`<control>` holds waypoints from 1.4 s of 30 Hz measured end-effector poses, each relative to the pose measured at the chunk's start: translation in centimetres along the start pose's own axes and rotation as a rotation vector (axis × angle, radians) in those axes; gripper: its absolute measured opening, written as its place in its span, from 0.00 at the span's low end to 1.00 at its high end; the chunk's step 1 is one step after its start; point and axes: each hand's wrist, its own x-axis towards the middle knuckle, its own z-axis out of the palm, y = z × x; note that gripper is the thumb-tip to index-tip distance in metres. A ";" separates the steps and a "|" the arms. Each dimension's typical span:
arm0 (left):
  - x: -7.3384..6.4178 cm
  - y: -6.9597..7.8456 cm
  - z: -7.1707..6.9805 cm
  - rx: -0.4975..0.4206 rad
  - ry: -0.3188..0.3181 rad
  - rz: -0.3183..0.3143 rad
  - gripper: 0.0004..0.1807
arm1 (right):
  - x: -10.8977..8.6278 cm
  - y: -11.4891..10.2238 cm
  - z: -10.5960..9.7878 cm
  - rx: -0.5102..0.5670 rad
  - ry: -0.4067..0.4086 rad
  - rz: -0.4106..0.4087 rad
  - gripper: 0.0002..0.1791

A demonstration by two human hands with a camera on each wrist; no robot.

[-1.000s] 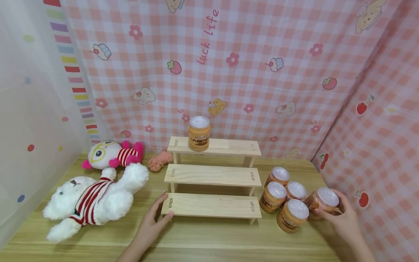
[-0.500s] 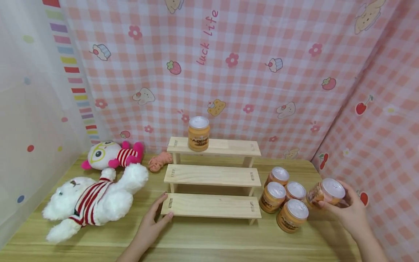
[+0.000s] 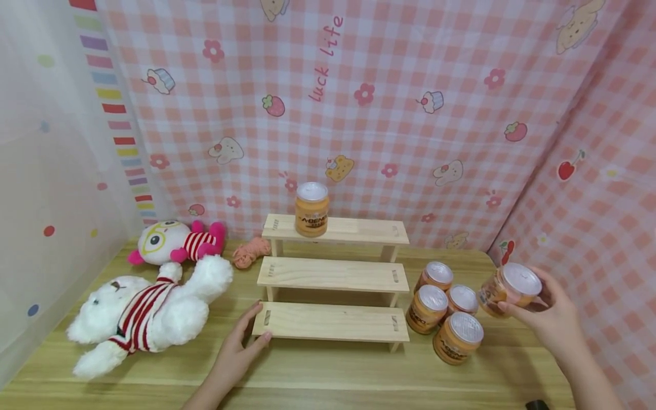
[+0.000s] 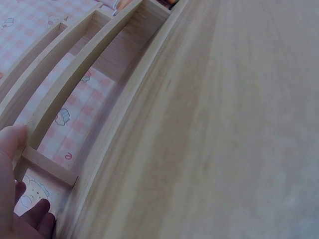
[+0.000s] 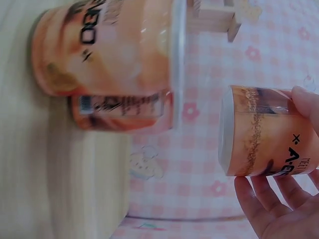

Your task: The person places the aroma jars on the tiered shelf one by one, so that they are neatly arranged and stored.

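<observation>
My right hand (image 3: 553, 319) grips an orange can (image 3: 504, 293) with a silver lid, fingers and thumb round its side. The right wrist view shows this can (image 5: 271, 132) raised off the table, its pale base towards the camera's left. My left hand (image 3: 238, 347) holds the left end of the lowest step of a three-step wooden display stand (image 3: 333, 322). Its thumb (image 4: 12, 139) lies on the step's front edge in the left wrist view. A matching can (image 3: 311, 213) stands upright on the top step, left of its middle. Several more cans (image 3: 458, 339) stand grouped right of the stand.
A white plush bear (image 3: 148, 316) in a striped top lies at the left, with a pink-limbed doll (image 3: 176, 242) behind it. Coral yarn (image 3: 251, 251) lies beside the stand. Checked cloth (image 3: 389, 142) hangs behind and to the right. A dark object (image 3: 537, 405) shows at the lower edge.
My right hand has lifted its can off the table, up and slightly to the right. The left hand and the stand have stayed put. A dark object has appeared at the lower edge.
</observation>
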 end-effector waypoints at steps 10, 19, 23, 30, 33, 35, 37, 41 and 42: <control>0.1 0.0 0.0 -0.001 0.001 0.003 0.33 | 2.1 -3.0 1.9 -0.002 -0.030 -0.070 0.45; 0.1 0.1 0.1 0.000 0.005 0.006 0.33 | 3.9 -5.9 4.3 0.064 -0.098 -0.135 0.43; 0.1 -0.1 0.1 -0.002 0.008 0.005 0.33 | 4.7 -7.3 5.6 0.111 -0.141 -0.134 0.44; 0.1 -0.1 0.1 -0.007 0.006 -0.004 0.34 | 6.4 -9.4 7.9 0.152 -0.193 -0.158 0.44; 0.1 -0.1 0.2 -0.020 0.007 0.002 0.34 | 7.1 -10.2 8.9 0.180 -0.208 -0.179 0.43; 0.1 -0.1 0.2 -0.021 0.010 0.012 0.34 | 7.6 -10.6 9.5 0.193 -0.220 -0.192 0.43; 0.0 -0.1 0.2 -0.022 0.013 0.018 0.33 | 8.1 -11.2 10.2 0.208 -0.230 -0.195 0.42; 0.0 0.0 0.1 -0.036 0.019 0.042 0.33 | 8.8 -12.2 11.5 0.224 -0.242 -0.198 0.43; 0.0 0.1 0.1 -0.040 0.020 0.044 0.33 | 8.9 -12.4 11.9 0.238 -0.246 -0.198 0.43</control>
